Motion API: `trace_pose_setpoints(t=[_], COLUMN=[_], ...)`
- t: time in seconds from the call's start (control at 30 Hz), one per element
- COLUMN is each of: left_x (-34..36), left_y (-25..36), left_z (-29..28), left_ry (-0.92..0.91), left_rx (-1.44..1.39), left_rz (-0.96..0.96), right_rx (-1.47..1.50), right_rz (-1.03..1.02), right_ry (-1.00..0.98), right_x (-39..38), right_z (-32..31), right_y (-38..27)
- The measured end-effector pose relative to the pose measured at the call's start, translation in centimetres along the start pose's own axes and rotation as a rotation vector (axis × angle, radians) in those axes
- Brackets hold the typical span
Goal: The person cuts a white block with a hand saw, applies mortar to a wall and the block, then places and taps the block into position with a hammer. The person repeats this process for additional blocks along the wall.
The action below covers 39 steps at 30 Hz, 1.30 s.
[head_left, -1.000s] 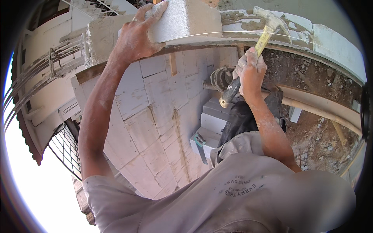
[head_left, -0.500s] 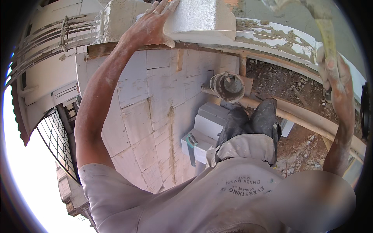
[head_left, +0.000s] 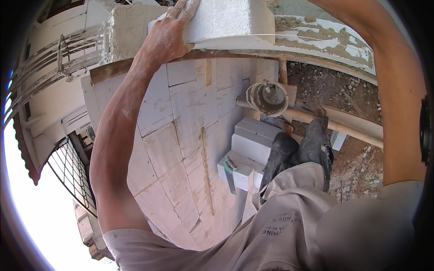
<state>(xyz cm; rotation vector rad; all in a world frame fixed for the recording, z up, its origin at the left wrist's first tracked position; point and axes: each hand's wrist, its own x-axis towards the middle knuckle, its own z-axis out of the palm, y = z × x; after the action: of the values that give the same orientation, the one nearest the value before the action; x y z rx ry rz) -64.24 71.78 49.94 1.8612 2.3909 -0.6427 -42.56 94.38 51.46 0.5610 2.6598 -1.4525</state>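
Note:
My left hand grips the left end of a white aerated concrete block. Its fingers reach over the upper side, while the thumb lies low on the near face. This block sits on top of a wall of pale blocks. To its right, the wall top carries a patchy layer of grey mortar. A thin taut string runs along the block's near face. My right forearm stretches up past the upper right edge of the picture, so that hand and whatever it holds are hidden.
Below stands a mortar-stained bucket beside a round wooden pole. Stacked white blocks carry a teal-handled tool. Rubble ground lies to the right; tied metal bars stick out at the left.
My right hand, which held a tool by its yellow handle, has gone up and out of the picture. My left fingers have drawn closer together on the block's end.

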Motion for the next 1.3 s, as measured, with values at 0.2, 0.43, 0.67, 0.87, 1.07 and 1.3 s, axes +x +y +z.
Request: trace_pose_setpoints(t=[0.2, 0.43, 0.67, 0.87, 1.07, 1.3], left_x=[0.5, 0.8, 0.7, 0.5, 0.2, 0.0], left_y=[0.0, 0.0, -0.8, -1.3, -1.5, -1.2], left_z=[-0.1, -1.1, -0.2, 0.2, 0.2, 0.5], left_ry=[0.065, 0.049, 0.045, 0.062, 0.074, 0.070], left_rx=[0.059, -0.021, -0.037, -0.004, -0.006, 0.050], left_rz=[0.044, 0.052, 0.080, 0.091, 0.118, 0.131], right_rx=[0.225, 0.352, 0.220, 0.354, 0.436, 0.153], right_rz=[0.087, 0.141, 0.266, 0.084, -0.107, -0.065], right_ry=[0.084, -0.063, -0.094, -0.131, -0.157, 0.023], right_x=[-5.1, -3.2, -3.3, -3.6, -4.5, -3.0], right_z=[1.6, 0.0, -0.6, -1.6, -1.9, -0.5], right_y=[-2.1, -1.1, -3.0, -1.7, -0.9, -0.9])
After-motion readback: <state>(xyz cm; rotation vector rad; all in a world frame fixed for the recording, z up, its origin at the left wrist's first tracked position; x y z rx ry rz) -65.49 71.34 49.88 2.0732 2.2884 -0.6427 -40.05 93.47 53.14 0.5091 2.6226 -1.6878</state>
